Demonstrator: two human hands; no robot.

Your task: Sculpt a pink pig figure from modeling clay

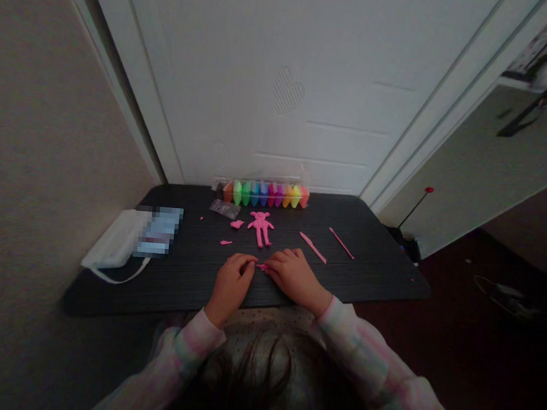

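Observation:
Between my two hands, near the table's front edge, is a small thin piece of pink modelling clay (261, 266). The fingers of my right hand (297, 277) are closed on its right end. At its left end, the thumb and fingers of my left hand (232, 284) are pinched together; their grip is partly hidden. Just beyond my hands a pink clay figure (260, 229) with a head, arms and legs lies flat. Left of it are a pink clay lump (236, 225) and a smaller pink clay bit (225, 243). A pink modelling knife (313, 247) and a thin pink stick tool (341, 242) lie to the right.
A clear pack of clay in several colours (263, 194) stands along the back of the dark table (372, 269), against a white door (227, 69). A crumpled plastic wrapper (224, 209) lies before it. At left are a white case with a strap (115, 240) and a blurred-out packet (159, 231).

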